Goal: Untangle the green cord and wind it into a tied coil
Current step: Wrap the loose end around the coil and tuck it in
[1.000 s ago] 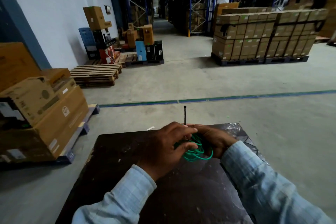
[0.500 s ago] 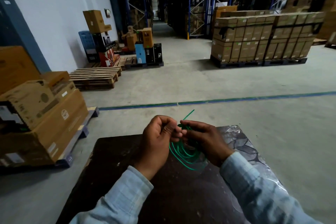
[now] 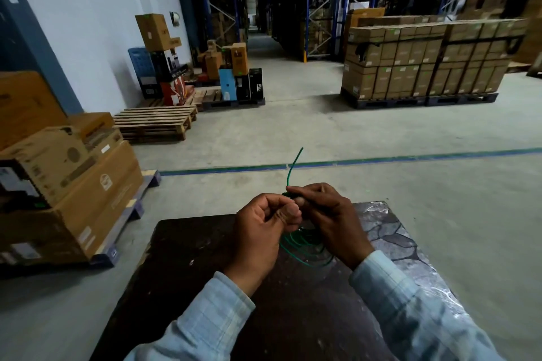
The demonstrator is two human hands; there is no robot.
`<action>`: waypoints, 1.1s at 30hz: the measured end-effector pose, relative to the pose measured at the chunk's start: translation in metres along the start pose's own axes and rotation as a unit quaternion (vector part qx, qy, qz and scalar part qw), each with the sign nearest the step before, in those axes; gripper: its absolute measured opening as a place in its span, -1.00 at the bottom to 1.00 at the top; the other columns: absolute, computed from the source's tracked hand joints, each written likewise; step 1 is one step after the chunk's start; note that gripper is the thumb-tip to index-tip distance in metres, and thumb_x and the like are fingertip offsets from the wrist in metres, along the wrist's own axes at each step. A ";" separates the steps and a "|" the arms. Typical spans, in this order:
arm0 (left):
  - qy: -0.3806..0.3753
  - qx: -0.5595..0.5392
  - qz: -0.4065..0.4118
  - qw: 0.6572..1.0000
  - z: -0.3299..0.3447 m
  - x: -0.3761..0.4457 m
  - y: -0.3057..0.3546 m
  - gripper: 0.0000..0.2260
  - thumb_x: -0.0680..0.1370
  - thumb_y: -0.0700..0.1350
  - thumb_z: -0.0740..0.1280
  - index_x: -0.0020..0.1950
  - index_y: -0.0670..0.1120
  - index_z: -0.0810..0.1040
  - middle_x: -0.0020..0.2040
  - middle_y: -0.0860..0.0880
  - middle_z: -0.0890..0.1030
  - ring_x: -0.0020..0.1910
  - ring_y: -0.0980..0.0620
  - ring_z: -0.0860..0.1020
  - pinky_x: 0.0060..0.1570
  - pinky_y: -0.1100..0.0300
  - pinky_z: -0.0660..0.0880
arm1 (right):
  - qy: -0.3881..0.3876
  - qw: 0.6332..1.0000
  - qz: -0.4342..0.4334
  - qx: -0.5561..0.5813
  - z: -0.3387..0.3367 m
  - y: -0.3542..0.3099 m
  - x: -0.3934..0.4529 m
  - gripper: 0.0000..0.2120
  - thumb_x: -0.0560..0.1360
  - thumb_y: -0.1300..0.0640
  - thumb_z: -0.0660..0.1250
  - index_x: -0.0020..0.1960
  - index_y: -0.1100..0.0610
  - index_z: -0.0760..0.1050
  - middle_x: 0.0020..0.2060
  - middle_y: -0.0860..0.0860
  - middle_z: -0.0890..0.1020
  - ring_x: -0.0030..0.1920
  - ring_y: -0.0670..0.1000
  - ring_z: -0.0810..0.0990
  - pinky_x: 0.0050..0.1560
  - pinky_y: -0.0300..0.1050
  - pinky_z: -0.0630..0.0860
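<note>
The green cord [image 3: 305, 246] hangs in loose loops between the two hands above the dark table [image 3: 181, 267], one free end curving up and away past the fingers. The left hand [image 3: 261, 231] pinches the cord at its fingertips; the right hand [image 3: 328, 223] grips it just beside, thumbs nearly touching. Stacked cardboard boxes [image 3: 67, 182] sit on a pallet at the left

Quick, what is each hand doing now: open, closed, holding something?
Left hand: closed, pinching the green cord at the coil's top.
Right hand: closed, pinching the same cord; its free end sticks up.
</note>
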State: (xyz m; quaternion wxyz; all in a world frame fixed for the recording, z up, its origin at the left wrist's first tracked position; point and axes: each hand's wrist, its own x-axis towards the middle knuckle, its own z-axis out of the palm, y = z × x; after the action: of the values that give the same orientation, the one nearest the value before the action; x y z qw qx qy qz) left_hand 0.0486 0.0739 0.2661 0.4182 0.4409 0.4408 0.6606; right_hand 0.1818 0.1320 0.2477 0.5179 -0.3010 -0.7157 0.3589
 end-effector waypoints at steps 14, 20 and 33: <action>0.104 0.227 0.085 0.965 0.016 0.001 0.005 -0.86 0.49 -0.25 0.40 -0.12 0.00 0.62 -0.23 0.06 0.69 -0.22 0.19 0.65 -0.16 0.22 0.60 | 0.057 0.933 0.255 0.247 0.014 -0.013 0.000 -0.81 0.54 0.21 0.31 -0.01 0.29 0.65 -0.38 0.10 0.63 -0.47 -0.07 0.50 -0.46 -0.30 0.39; 0.142 0.335 0.134 0.922 0.028 0.000 0.009 -0.91 0.49 -0.17 0.38 -0.05 0.00 0.56 -0.17 0.11 0.65 -0.14 0.13 0.62 -0.09 0.17 0.57 | 0.053 0.914 0.286 0.282 0.017 -0.011 0.005 -0.81 0.49 0.21 0.29 -0.05 0.28 0.65 -0.21 0.30 0.52 -0.20 0.17 0.42 -0.24 -0.06 0.32; 0.108 0.367 0.115 0.917 0.027 0.005 0.013 -0.87 0.44 -0.16 0.42 -0.04 -0.02 0.71 -0.16 0.08 0.70 -0.21 0.23 0.64 -0.13 0.27 0.61 | 0.048 0.889 0.296 0.346 0.007 -0.004 0.006 -0.79 0.48 0.21 0.32 0.04 0.26 0.65 -0.09 0.25 0.66 -0.20 0.11 0.57 -0.13 -0.09 0.50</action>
State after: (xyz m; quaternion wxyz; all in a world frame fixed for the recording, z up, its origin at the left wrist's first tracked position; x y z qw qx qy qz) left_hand 0.0711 0.0807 0.2854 0.0982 0.5369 0.6407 0.5399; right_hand 0.1735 0.1327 0.2528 0.4929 -0.3181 -0.3980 0.7054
